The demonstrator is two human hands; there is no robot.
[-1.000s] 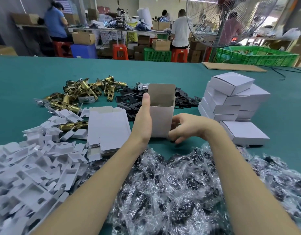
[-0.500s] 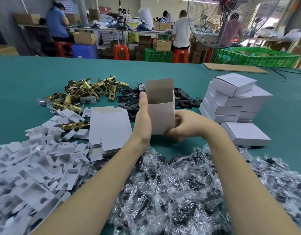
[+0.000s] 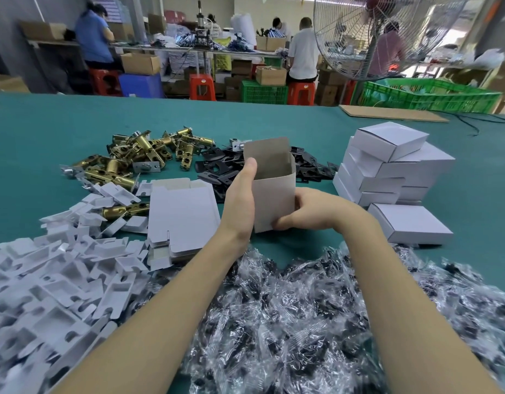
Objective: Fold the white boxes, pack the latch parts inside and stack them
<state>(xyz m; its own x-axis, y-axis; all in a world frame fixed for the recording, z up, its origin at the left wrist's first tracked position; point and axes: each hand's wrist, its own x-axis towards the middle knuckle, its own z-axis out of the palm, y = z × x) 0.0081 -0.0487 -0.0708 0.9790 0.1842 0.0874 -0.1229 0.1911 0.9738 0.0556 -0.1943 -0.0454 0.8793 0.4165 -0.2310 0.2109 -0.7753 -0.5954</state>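
A workshop fills the twelve o'clock band: people with their backs turned at long benches, red stools (image 3: pixel 202 86), brown cartons, green crates (image 3: pixel 433 95) at one o'clock and a big standing fan (image 3: pixel 370 35) at the upper right. Below it a teal table (image 3: pixel 46 129) spreads across the whole view.

At six o'clock, nearest the camera, a wide heap of clear plastic bags (image 3: pixel 302 322) with dark pieces inside covers the cloth. At eight o'clock lies a drift of white card inserts (image 3: pixel 52 280). At three o'clock stands a stack of closed white boxes (image 3: pixel 387 166), with one more closed box (image 3: pixel 410 226) lying flat just in front of it. Left of centre sits a pile of flat box blanks (image 3: pixel 183 217). At ten o'clock brass latch bolts (image 3: pixel 140 155) lie in a loose pile, and beside them, towards twelve, black strike plates (image 3: pixel 217 166). A flat brown board (image 3: pixel 390 112) lies at one o'clock near the far edge.

In the centre, the open white box (image 3: pixel 274 194) stands upright with its top flap raised, its bottom just above or on the cloth; which one I cannot tell. The left hand (image 3: pixel 241 203) presses flat along its left side, thumb up by the rim. The right hand (image 3: pixel 311 211) curls round the lower right corner, thumb on the near face.
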